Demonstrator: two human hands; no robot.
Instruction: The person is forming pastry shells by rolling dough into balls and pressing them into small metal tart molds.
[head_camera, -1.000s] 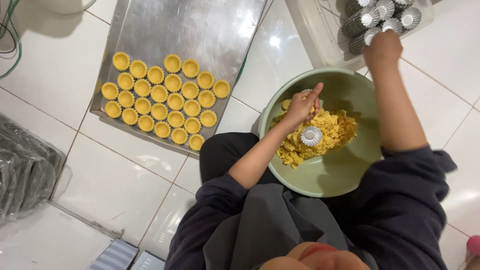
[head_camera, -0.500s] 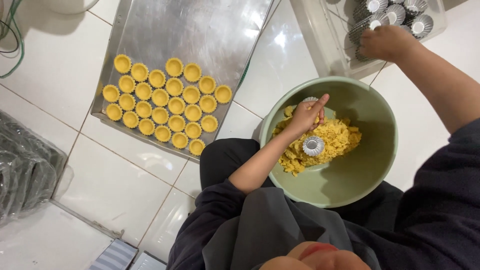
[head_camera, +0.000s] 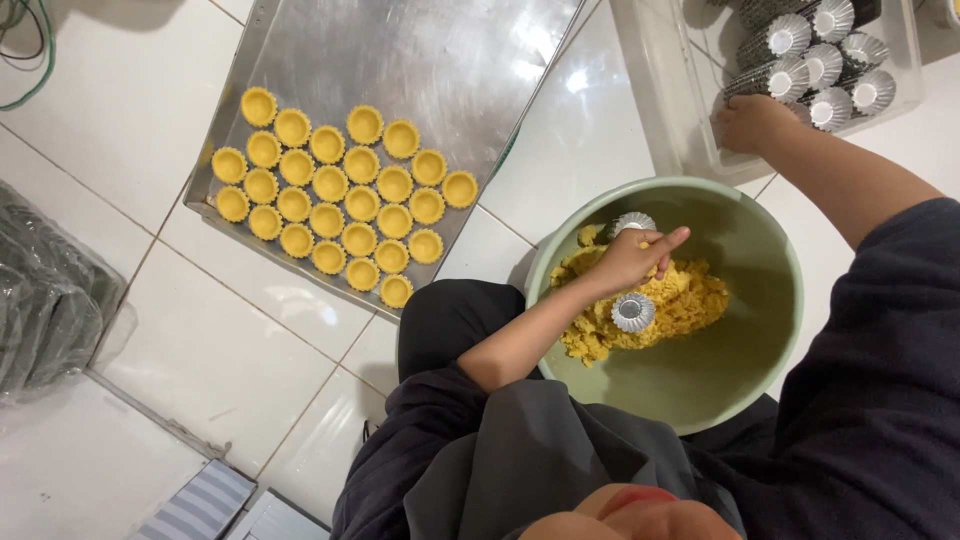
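Steel baking tray (head_camera: 420, 60) lies on the tiled floor (head_camera: 200, 340), carrying rows of yellow pastry shells (head_camera: 340, 195). Green bowl (head_camera: 770, 330) holds crumbly yellow dough (head_camera: 690, 300) and a fluted tin mould (head_camera: 633, 312). Left hand (head_camera: 635, 258) pinches dough, fingers together. Right hand (head_camera: 750, 122) reaches into the clear tub (head_camera: 660, 110) beside stacked moulds (head_camera: 815, 60); grip cannot be determined.

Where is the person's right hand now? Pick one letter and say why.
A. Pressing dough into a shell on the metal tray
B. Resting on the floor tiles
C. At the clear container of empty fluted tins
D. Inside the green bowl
C: the right hand reaches into the clear container beside the stacked fluted tins, while the left hand is in the green bowl on the yellow dough.
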